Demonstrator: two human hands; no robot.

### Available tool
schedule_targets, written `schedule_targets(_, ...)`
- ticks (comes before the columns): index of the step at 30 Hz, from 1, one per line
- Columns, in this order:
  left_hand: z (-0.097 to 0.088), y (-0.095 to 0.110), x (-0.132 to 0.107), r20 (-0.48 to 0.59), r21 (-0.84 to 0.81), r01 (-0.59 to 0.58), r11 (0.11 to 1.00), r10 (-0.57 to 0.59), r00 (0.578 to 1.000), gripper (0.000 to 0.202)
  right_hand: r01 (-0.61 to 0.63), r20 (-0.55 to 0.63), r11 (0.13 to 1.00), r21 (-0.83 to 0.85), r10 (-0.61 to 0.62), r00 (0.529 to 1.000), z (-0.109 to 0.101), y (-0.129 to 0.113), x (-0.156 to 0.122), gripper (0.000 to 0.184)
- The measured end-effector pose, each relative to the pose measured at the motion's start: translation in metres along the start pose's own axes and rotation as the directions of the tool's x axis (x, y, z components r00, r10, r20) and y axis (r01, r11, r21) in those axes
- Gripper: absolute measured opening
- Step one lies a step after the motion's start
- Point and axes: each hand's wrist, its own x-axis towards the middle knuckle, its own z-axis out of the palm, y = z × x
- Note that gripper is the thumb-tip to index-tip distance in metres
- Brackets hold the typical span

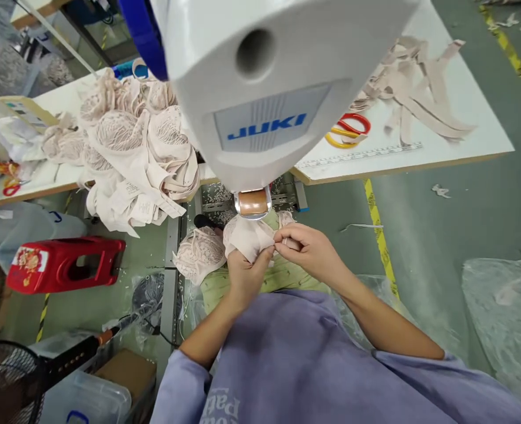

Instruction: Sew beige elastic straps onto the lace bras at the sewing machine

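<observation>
A beige lace bra (205, 250) lies over my lap, just below the head of the white JUKI sewing machine (266, 126). My left hand (248, 274) is closed on the pale fabric of the bra, thumb on top. With thumb and fingertips pinched together, my right hand (302, 247) grips the edge of the same bra at its right side. Both sets of fingertips nearly meet at that edge. What exactly lies between the right fingertips is too small to make out.
A heap of beige bras (132, 141) covers the table to the left. On the right table (472, 112) are loose fabric strips (419, 88), red and yellow scissors (348, 131) and a ruler (361, 155). A red stool (68, 265) and a fan (8, 377) stand at left.
</observation>
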Motion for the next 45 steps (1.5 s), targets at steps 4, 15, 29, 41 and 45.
schedule_targets(4, -0.006, -0.002, 0.002, 0.08, -0.005, 0.007, 1.0, -0.006, 0.997, 0.021, -0.023, 0.08, 0.998, -0.057, 0.028, 0.996, -0.006, -0.007, 0.005, 0.008)
schedule_targets(15, -0.012, 0.009, 0.02, 0.09, 0.057, 0.095, 0.994, -0.1, 0.991, 0.021, 0.028, 0.04, 0.993, -0.119, -0.023, 0.999, -0.01, -0.007, 0.01, 0.004)
schedule_targets(29, -0.003, 0.01, 0.01, 0.082, 0.01, 0.143, 0.99, -0.143, 0.986, 0.032, 0.153, -0.068, 0.912, -0.38, -0.193, 0.979, -0.004, -0.008, 0.003, 0.009)
schedule_targets(41, -0.005, 0.004, 0.018, 0.159, -0.126, 0.26, 0.957, -0.24, 0.958, 0.028, 0.022, 0.031, 0.997, -0.081, -0.02, 0.999, -0.015, -0.012, 0.007, 0.012)
schedule_targets(45, -0.004, 0.01, 0.016, 0.128, -0.026, 0.201, 0.979, -0.196, 0.972, 0.025, 0.084, -0.029, 0.983, -0.163, -0.089, 0.996, -0.01, -0.009, 0.005, 0.013)
